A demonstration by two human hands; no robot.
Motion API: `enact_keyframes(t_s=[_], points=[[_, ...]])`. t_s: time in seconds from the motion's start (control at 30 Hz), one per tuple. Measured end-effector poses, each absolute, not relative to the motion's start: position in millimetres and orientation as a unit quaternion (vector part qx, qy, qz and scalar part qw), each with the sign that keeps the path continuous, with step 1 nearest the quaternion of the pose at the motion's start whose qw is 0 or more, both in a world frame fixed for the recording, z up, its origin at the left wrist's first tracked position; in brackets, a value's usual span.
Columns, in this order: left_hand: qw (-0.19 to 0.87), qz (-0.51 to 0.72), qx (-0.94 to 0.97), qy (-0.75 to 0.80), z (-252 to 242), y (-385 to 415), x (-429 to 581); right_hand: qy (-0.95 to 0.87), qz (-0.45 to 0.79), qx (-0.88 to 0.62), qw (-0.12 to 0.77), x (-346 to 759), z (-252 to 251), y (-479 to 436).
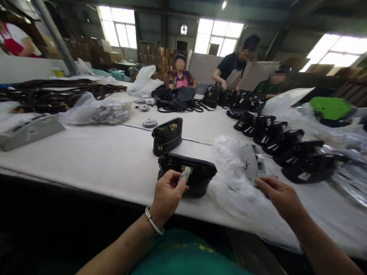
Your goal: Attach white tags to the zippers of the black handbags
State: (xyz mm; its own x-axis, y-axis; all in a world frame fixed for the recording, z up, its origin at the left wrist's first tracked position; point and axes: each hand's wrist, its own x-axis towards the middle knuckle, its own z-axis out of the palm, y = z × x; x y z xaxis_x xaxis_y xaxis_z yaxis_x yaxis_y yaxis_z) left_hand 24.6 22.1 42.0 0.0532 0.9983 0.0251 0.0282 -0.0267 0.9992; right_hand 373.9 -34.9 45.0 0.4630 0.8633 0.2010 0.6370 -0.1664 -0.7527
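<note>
My left hand [169, 193], with a silver bangle at the wrist, pinches a small whitish piece [185, 174] in front of a black handbag [200, 173] near the table's front edge. The bag stands upright, with gold-coloured hardware behind the piece. Just behind it is a second black bag [168, 137] with a gold zip and clasp. To the right, my right hand [279, 193] has its fingers pinched together beside a grey tape dispenser [250, 164]. What those fingers hold, if anything, is too small to make out.
Clear plastic bags [229, 172] lie around the dispenser. Several black bags [309, 164] line the right side. White tape rolls [149, 122], a plastic bag of tags [106, 110] and dark straps [57, 95] lie further back. Another grey dispenser [31, 131] is at left. People stand across the table.
</note>
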Motion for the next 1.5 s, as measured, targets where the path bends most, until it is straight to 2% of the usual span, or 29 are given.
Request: enact_keyframes(t_s=[0.13, 0.33, 0.63, 1.03, 1.2, 1.5], points=[[0.476, 0.490, 0.545, 0.485, 38, 16, 25, -0.625, 0.282, -0.610, 0.397, 257, 86, -20], [0.397, 0.507, 0.597, 0.478, 34, 11, 22, -0.652, 0.338, -0.566, 0.375, 169, 101, 8], [0.340, 0.511, 0.628, 0.479, 28, 11, 20, -0.643, 0.265, -0.646, 0.315, 157, 96, 11], [0.400, 0.519, 0.611, 0.445, 26, 14, 14, -0.638, 0.190, -0.685, 0.294, 148, 96, 10], [0.392, 0.526, 0.614, 0.440, 26, 14, 13, -0.638, 0.176, -0.695, 0.281, 147, 96, 11], [0.335, 0.537, 0.636, 0.442, 29, 14, 16, -0.661, 0.044, -0.717, 0.218, 138, 95, 18]])
